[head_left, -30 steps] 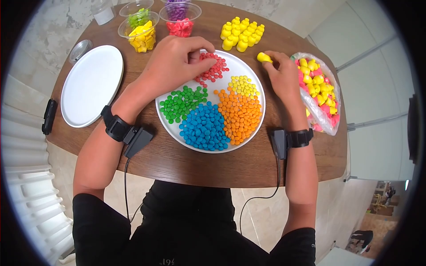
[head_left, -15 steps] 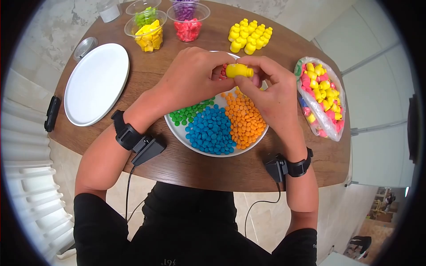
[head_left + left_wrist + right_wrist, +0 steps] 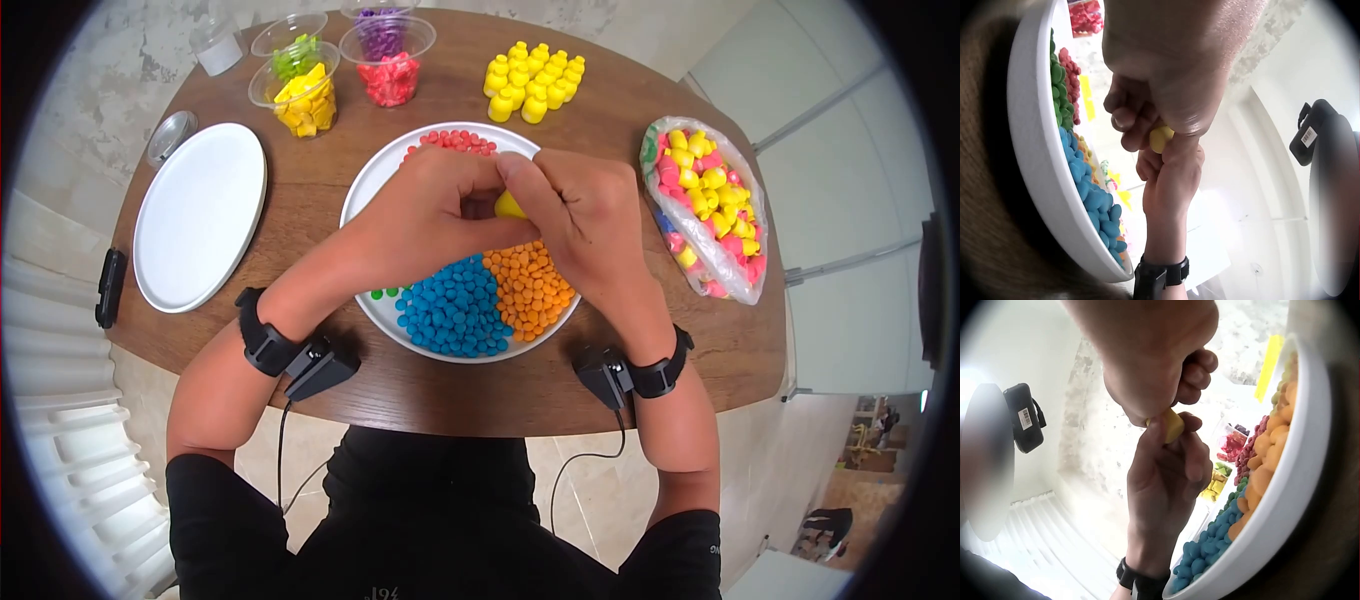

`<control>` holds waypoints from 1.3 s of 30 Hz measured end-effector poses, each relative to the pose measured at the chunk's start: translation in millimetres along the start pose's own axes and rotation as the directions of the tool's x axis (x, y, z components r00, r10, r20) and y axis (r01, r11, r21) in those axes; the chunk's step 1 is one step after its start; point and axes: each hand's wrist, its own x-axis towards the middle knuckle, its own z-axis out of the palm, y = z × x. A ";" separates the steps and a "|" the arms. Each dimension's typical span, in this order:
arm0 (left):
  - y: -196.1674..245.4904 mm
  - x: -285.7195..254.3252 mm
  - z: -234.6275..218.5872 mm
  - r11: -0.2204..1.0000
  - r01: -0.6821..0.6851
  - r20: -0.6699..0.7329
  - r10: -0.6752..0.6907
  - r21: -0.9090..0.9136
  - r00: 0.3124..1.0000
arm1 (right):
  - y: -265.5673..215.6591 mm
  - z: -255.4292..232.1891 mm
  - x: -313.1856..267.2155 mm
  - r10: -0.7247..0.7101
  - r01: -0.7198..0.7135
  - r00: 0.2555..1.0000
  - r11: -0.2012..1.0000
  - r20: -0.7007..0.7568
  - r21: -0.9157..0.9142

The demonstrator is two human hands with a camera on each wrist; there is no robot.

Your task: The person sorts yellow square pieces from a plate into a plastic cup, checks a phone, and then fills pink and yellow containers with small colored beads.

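Note:
Both hands meet above a round white plate (image 3: 362,285) of sorted candies. My left hand (image 3: 430,205) grips a small yellow bottle (image 3: 509,206) between thumb and fingers. My right hand (image 3: 590,215) pinches the bottle's other end, its remaining fingers curled; that end is hidden. In the right wrist view the yellow bottle (image 3: 1174,426) shows between the two hands. Blue candies (image 3: 455,310) and orange candies (image 3: 530,290) lie on the plate's near side, red ones (image 3: 458,139) at the far side. The hands cover most of the green ones.
An empty white plate (image 3: 200,220) lies at the left. Clear cups of yellow (image 3: 305,103), green, red (image 3: 388,80) and purple pieces stand at the back left. Several yellow bottles (image 3: 534,83) stand at the back. A plastic bag (image 3: 712,215) of yellow and pink pieces lies at the right.
The right hand has come from the right with the yellow bottle to the left hand, which has left the red candies and taken hold of it. The right fingers have since closed over its end.

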 end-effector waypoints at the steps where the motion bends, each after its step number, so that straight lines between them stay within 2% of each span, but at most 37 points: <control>1: 0.8 -0.1 0.2 0.998 0.047 0.001 -0.047 -0.043 0.999 | -0.2 -0.2 0.3 0.005 -0.005 1.000 0.999 0.001 0.033; 2: 1.8 0.1 0.7 0.992 0.092 0.006 -0.092 -0.085 0.996 | -0.3 -0.8 0.4 0.010 -0.010 1.000 0.998 0.000 0.064; 3: 2.9 -0.1 0.3 0.994 0.077 0.008 -0.077 -0.076 0.997 | -1.3 -1.1 0.8 0.003 -0.002 1.000 0.998 -0.014 0.055; 5: 5.1 -1.2 -0.2 0.995 0.095 0.006 -0.095 -0.003 0.995 | -4.5 -1.9 1.4 0.056 -0.045 0.997 0.983 -0.053 0.180; 6: 4.6 -1.6 2.3 0.997 0.082 0.011 -0.082 0.003 0.997 | -5.2 -3.0 1.0 0.053 -0.041 0.996 0.984 -0.066 0.172; 9: 5.6 -2.7 6.7 0.996 0.044 -0.042 -0.047 -0.080 0.998 | -7.2 -4.5 0.2 0.113 -0.095 0.992 0.967 -0.063 0.238; 11: 11.7 -2.6 6.2 0.995 0.031 -0.061 -0.037 -0.094 0.997 | -8.6 -3.9 -0.1 0.237 -0.212 0.972 0.885 -0.009 0.414; 15: 5.3 -1.0 3.5 0.999 0.013 -0.058 -0.016 -0.051 0.998 | -4.6 -2.4 -0.6 0.287 -0.270 0.957 0.840 0.037 0.471; 18: 3.9 -0.1 -0.1 0.990 0.087 -0.037 -0.092 -0.110 0.995 | -1.6 4.0 -1.0 0.313 -0.263 0.950 0.806 -0.005 0.531; 20: -1.3 2.6 -1.0 0.976 0.023 -0.135 -0.053 -0.217 0.989 | 4.0 2.6 -0.6 0.369 -0.310 0.929 0.804 -0.017 0.507; 21: -5.7 4.6 -4.5 0.978 0.033 -0.123 -0.059 -0.207 0.991 | 7.7 2.6 -0.3 0.378 -0.311 0.926 0.796 -0.024 0.519; 23: -14.8 7.4 -18.1 0.979 0.143 -0.149 -0.165 -0.147 0.975 | 15.9 3.0 -0.7 0.400 -0.316 0.914 0.810 -0.070 0.494; 24: -14.3 7.9 -25.6 0.991 0.131 -0.173 -0.135 -0.033 0.976 | 19.0 2.4 -0.6 0.410 -0.317 0.909 0.801 -0.079 0.507; 25: -16.6 8.5 -31.7 0.990 0.139 -0.162 -0.140 -0.020 0.977 | 21.3 1.7 -0.5 0.427 -0.336 0.901 0.798 -0.076 0.501; 27: -25.8 9.3 -41.1 0.958 0.214 -0.190 -0.178 0.192 0.965 | 26.8 1.6 -3.7 0.446 -0.349 0.891 0.789 -0.081 0.507; 29: -36.5 10.5 -46.8 0.934 0.204 -0.181 -0.155 0.293 0.971 | 34.5 3.0 -4.1 0.410 -0.341 0.908 0.840 -0.083 0.422; 32: -38.9 9.7 -50.0 0.842 0.168 -0.121 -0.123 0.513 0.985 | 36.0 3.9 -4.9 0.408 -0.347 0.911 0.841 -0.066 0.416; 39: -32.0 10.5 -49.3 0.679 0.137 -0.113 -0.079 0.721 0.990 | 33.4 2.2 -5.7 0.372 -0.323 0.925 0.877 -0.077 0.355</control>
